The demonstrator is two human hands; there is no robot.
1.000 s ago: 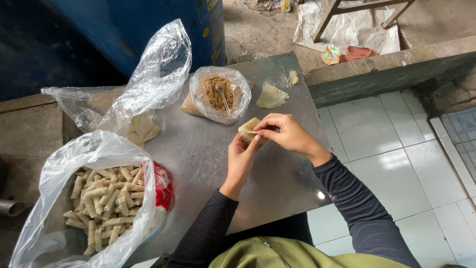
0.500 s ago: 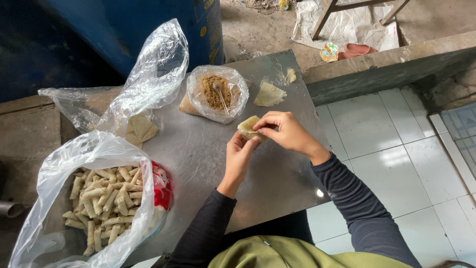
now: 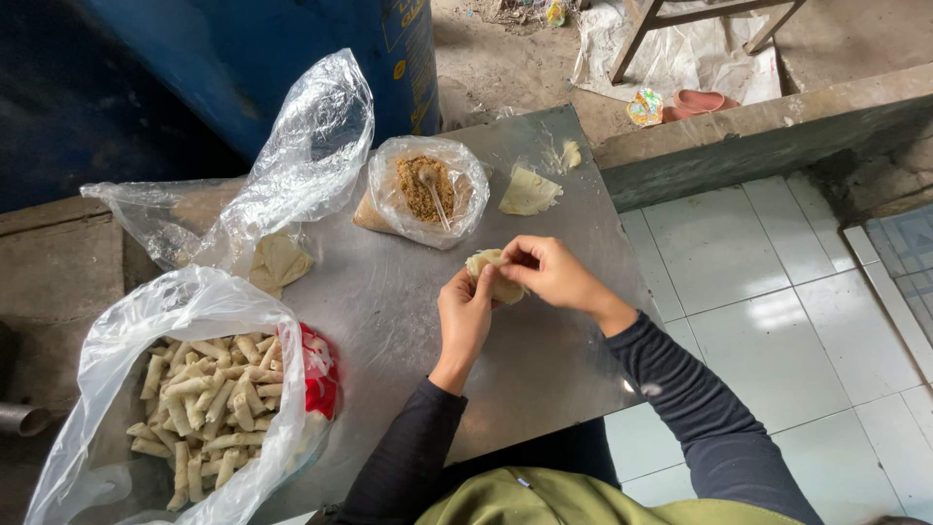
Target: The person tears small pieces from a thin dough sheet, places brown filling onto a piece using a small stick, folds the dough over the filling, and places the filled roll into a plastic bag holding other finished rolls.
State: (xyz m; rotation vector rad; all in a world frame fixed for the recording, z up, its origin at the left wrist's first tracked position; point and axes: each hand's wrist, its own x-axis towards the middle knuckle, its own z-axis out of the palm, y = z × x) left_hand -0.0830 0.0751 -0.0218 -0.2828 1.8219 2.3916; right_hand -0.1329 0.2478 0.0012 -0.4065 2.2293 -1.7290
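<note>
Little change against the two earlier looks: both hands hold the same spot above the metal table (image 3: 408, 321), same pale piece between them. Fingers slightly regrouped, wrapper looking a bit more bunched and closed up than before — reads as a fold mid-way, not a new piece picked up.

Left hand (image 3: 466, 316): fingers curled up, fingertips closed on the near edge of the dough wrapper (image 3: 491, 277). Right hand (image 3: 549, 272): thumb and forefinger pinched shut on its far edge, rest of the fingers half curled. Wrapper held just above the table top, just beside the clear filling bag (image 3: 428, 190) — brown crumbly filling inside, spoon stuck in it. Whether filling already sits in the wrapper: cannot tell, hidden by fingers.

Around:
- one flat wrapper sheet (image 3: 530, 192) lying loose on the table past the hands, small dough scrap near the far edge
- large clear bag (image 3: 282, 175) standing open at left, stack of pale sheets (image 3: 280, 261) at its base
- big bag of finished rolls (image 3: 209, 399) near left corner, packed full, red patch on its side

Surface: dull grey sheet metal, smeared, some flour marks. Room: white tiled floor (image 3: 768, 321) to the right, concrete ledge beyond it, blue barrel (image 3: 292, 58) behind the table, dirt ground and a wooden stool frame further back — rough, semi-outdoor work spot. Dark sleeves, olive garment at bottom edge.
</note>
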